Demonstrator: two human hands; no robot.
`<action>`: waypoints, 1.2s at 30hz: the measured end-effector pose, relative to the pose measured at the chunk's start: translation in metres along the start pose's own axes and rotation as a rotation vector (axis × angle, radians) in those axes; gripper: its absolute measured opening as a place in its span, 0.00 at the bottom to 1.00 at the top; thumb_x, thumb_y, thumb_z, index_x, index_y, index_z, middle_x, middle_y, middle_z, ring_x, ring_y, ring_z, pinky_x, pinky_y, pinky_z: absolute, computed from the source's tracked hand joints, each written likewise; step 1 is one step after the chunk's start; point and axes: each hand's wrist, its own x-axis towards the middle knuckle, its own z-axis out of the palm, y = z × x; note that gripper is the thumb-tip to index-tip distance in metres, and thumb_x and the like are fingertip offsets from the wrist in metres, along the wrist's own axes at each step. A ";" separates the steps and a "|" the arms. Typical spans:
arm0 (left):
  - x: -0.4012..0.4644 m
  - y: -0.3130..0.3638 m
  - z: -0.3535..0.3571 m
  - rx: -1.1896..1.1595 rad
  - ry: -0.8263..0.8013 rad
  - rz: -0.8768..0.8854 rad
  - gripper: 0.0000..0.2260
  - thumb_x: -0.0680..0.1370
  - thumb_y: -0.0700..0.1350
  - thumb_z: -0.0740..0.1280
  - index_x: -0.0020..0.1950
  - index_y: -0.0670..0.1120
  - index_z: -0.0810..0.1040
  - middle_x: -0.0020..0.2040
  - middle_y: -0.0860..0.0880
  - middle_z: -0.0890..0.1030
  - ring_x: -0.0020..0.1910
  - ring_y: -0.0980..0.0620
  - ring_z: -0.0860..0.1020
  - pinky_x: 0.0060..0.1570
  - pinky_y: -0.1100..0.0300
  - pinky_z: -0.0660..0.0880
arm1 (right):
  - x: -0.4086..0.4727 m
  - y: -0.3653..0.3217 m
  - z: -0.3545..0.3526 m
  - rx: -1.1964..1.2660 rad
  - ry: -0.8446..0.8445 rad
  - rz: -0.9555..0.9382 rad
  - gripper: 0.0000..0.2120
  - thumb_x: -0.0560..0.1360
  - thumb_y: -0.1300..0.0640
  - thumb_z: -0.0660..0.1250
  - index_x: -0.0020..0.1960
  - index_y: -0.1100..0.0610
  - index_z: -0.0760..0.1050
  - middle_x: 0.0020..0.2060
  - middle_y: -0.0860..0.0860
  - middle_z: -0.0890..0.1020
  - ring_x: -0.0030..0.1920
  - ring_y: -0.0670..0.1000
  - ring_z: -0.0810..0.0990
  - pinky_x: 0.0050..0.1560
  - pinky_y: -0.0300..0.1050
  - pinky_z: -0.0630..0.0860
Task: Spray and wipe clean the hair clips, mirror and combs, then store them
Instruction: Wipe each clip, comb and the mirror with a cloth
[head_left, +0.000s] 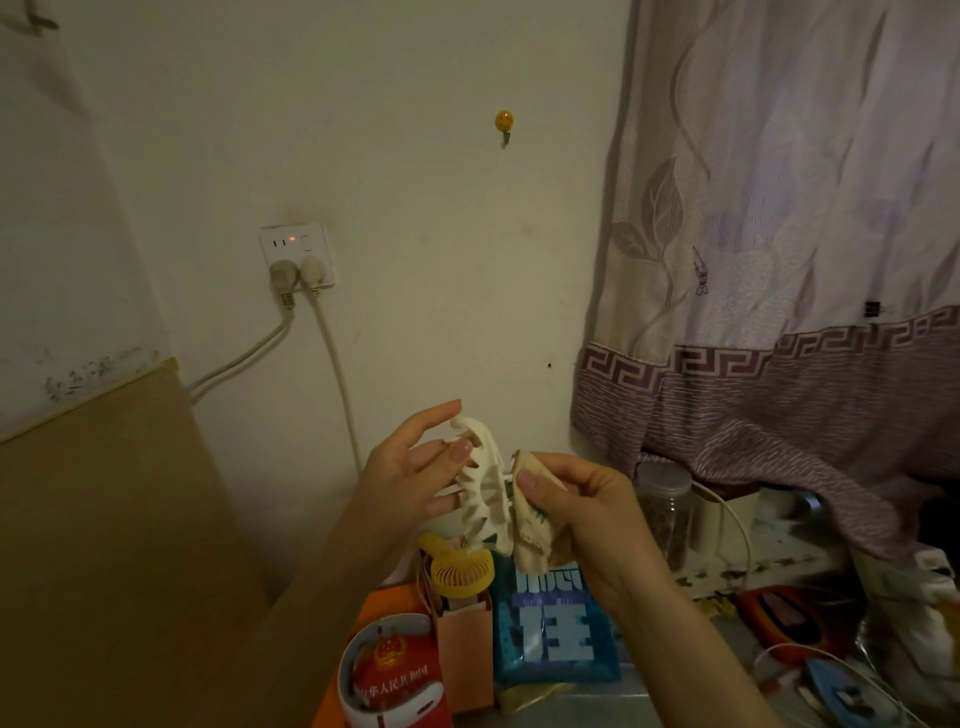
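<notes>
Your left hand (415, 478) holds the cream hair clip (485, 488) upright in the air before the wall, fingers (441, 457) lightly curled round its left side, thumb and fingertips on the teeth. Your right hand (587, 514) pinches a beige cloth (535, 519) between thumb and curled fingers and presses it against the clip's right edge. Both are raised above the cluttered table (597, 712), directly over a yellow handheld fan (462, 569) and a blue packet (556, 634). A clear jar (667, 509) stands just right of your hands.

Open air above, crowded counter (597, 706) below
Packed beneath with yellow handheld fan (462, 571), blue printed packet (556, 634), clear lidded jar (665, 514).
</notes>
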 end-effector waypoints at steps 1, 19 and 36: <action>0.000 -0.001 0.001 0.011 0.026 0.003 0.15 0.77 0.41 0.65 0.63 0.53 0.75 0.49 0.46 0.84 0.50 0.48 0.83 0.50 0.53 0.80 | -0.001 0.000 0.002 -0.013 0.029 -0.032 0.06 0.69 0.66 0.70 0.45 0.60 0.82 0.33 0.55 0.85 0.29 0.49 0.82 0.26 0.40 0.76; -0.005 -0.014 0.014 0.107 0.060 0.067 0.26 0.70 0.40 0.73 0.63 0.58 0.70 0.47 0.54 0.84 0.48 0.54 0.83 0.46 0.57 0.81 | -0.001 0.002 0.009 -0.186 0.137 -0.265 0.09 0.69 0.69 0.71 0.43 0.56 0.83 0.37 0.54 0.86 0.37 0.52 0.84 0.40 0.47 0.82; -0.006 -0.017 0.009 0.132 0.021 0.041 0.25 0.71 0.38 0.73 0.63 0.58 0.72 0.47 0.53 0.84 0.47 0.53 0.83 0.42 0.57 0.80 | -0.008 0.002 -0.008 -0.203 0.091 -0.191 0.09 0.71 0.65 0.70 0.45 0.53 0.82 0.37 0.51 0.86 0.36 0.48 0.84 0.34 0.41 0.81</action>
